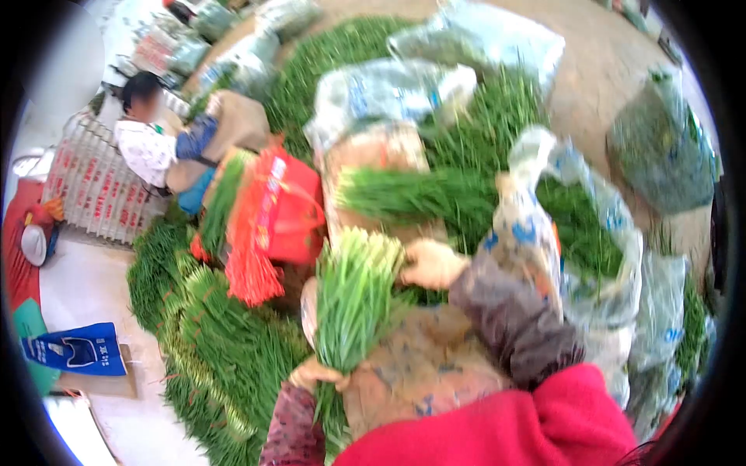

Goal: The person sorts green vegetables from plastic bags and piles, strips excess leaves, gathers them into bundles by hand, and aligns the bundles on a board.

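A thick bunch of garlic chives (353,291) stands over my lap, pale stem ends up and green leaves down. My left hand (315,374) is closed around its leafy lower part. Beside the pale ends is my right hand (435,264), its fingers bent against the bunch's right edge; blur hides what they pinch, if anything. Just beyond, a loose pile of garlic chives (420,193) lies on a worn board (381,151). To the left are a red bag (299,198) and a hank of orange-red ties (255,264).
Tied chive bundles (225,326) are heaped at left. Plastic bags (590,311) of greens stand at right, and another full bag (660,144) lies beyond. A seated person (151,144) works at the back left. A blue bag (78,349) lies at far left.
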Tool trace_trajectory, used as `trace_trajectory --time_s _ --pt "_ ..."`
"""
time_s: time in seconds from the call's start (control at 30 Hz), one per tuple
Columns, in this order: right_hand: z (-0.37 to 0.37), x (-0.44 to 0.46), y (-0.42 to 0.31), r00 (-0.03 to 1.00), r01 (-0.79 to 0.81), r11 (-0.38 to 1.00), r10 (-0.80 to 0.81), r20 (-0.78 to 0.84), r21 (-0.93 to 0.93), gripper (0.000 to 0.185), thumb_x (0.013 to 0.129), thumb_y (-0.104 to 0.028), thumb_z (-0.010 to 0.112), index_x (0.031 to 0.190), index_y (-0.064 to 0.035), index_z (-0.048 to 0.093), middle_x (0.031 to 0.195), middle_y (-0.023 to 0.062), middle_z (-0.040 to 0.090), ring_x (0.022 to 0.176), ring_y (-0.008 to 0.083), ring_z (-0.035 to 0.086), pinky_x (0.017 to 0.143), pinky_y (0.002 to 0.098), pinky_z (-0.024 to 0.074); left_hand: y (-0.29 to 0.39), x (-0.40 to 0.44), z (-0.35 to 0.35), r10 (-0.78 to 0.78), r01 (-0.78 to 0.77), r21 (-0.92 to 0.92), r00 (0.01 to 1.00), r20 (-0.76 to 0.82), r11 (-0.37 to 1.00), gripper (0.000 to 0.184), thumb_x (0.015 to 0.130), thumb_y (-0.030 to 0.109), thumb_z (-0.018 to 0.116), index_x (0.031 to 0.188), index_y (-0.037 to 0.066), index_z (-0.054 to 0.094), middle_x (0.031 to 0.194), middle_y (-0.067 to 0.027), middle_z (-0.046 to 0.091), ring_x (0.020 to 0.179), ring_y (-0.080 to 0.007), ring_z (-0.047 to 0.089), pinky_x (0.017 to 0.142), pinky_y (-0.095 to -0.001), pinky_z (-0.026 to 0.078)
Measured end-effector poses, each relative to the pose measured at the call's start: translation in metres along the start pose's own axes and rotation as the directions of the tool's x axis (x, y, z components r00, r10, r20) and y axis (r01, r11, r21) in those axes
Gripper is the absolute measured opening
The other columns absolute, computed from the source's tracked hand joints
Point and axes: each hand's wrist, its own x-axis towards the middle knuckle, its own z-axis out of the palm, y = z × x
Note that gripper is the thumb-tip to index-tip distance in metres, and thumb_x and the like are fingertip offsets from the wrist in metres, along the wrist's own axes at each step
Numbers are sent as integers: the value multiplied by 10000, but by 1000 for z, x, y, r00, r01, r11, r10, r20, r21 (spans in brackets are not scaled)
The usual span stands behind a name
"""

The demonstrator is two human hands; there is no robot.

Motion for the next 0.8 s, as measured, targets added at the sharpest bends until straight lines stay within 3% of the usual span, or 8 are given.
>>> trace_trajectory --time_s 0.13,0.23,0.37,0.43,0.53,0.67,0.7,0.8 --pt "-8 1 -20 952 -290 957 289 -99 -3 302 820 -295 645 1001 -59 698 870 171 689 797 275 658 751 357 506 5 6 7 -33 36 -69 998 44 997 626 677 161 766 1217 -61 543 1011 -183 669 593 -190 570 546 -304 457" --pt "-24 11 18 952 -96 929 190 -239 358 256 877 -229 611 1041 -57 706 833 93 706 765 163 649 708 310 495 2 10 4 -61 68 -71 994 88 995 600 699 149 757 1220 -58 544 963 -163 665 602 -184 566 554 -299 454" --pt "-56 -4 11 954 -115 988 83 -286 -98 278 822 -348 675 999 -140 724 841 105 707 789 248 670 750 339 514 -13 8 -23 -91 96 -31 987 130 995 494 730 130 742 1162 -42 574 768 -107 616 606 -185 554 571 -313 444" --pt "-66 -2 36 717 -146 989 86 -691 -28 185 865 -297 654 958 -166 745 890 64 715 766 184 670 711 339 526 -21 6 -30 -78 77 8 993 88 997 473 740 129 740 1145 -53 577 681 -96 598 579 -197 551 542 -350 441" --pt "-103 -34 12 528 -268 890 455 -717 368 280 911 -278 619 1054 -45 678 902 88 695 806 175 636 734 311 492 -2 -4 1 43 -30 168 996 -76 985 513 767 181 676 1222 -24 558 618 -53 544 539 -169 499 528 -310 399" --pt "-99 -72 16 866 -200 836 -93 -492 -511 167 798 -130 661 948 -72 706 853 115 682 750 275 621 733 359 482 -17 2 -10 49 -47 -146 999 11 988 699 733 214 668 1367 -4 470 636 -39 503 476 -130 361 490 -284 305" --pt "-94 -76 -2 967 -240 755 131 -217 -610 233 710 -158 697 937 -111 725 913 144 679 804 300 628 756 370 493 -23 4 -17 61 -59 -165 998 6 984 714 719 213 674 1365 -12 469 723 -52 556 490 -130 378 499 -287 321" --pt "-67 -81 -17 994 23 950 -56 -96 -310 334 741 -254 678 1037 -102 699 942 146 691 897 295 657 798 359 498 -15 7 -7 83 -81 -118 997 7 990 719 712 213 660 1362 -24 466 748 -58 578 490 -130 382 495 -286 321"
